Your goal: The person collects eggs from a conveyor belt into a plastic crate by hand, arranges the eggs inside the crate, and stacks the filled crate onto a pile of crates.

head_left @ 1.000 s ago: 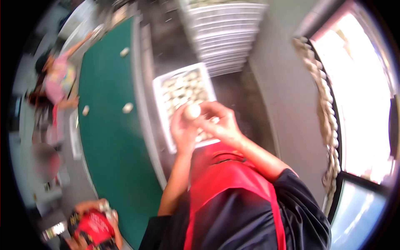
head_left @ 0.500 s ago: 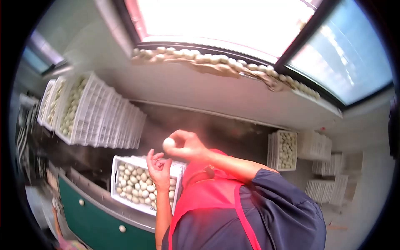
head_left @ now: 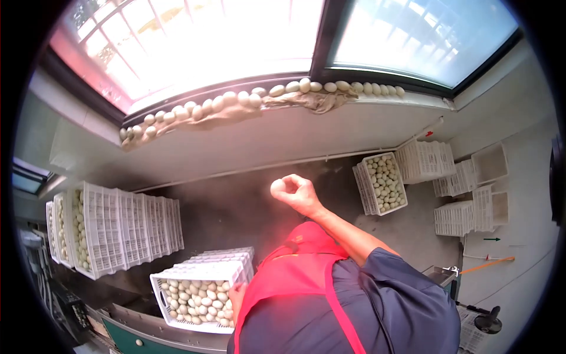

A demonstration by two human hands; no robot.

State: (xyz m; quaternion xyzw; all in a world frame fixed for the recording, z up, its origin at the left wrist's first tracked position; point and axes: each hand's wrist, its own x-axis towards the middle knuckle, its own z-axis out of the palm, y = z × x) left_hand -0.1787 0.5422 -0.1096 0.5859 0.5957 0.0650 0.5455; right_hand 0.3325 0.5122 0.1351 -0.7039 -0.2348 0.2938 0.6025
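Note:
My right hand (head_left: 302, 196) is raised in front of me over the floor. Its thumb and fingers pinch a pale egg (head_left: 279, 187). Low at my left side, my left hand (head_left: 237, 296) is beside the right end of a white plastic crate (head_left: 219, 325) full of eggs; my red apron covers part of it, and I cannot tell how its fingers are set. The crate tops a stack and holds pale, cream and greenish eggs (head_left: 197, 300). A row of eggs (head_left: 230, 100) lies along the windowsill, partly on a crumpled brown cloth (head_left: 318, 101).
Tall stacked white crates (head_left: 132, 230) with eggs stand at the left. Another egg-filled crate (head_left: 383, 183) is at the right, near more stacked crates (head_left: 425, 160). A green-fronted metal counter (head_left: 156, 342) runs along the lower left. Large windows (head_left: 224, 41) stand above the sill.
My view has turned to the right. My right hand, still holding the egg, has moved away from my left hand. My left hand has dropped from above the eggs to the crate's right end.

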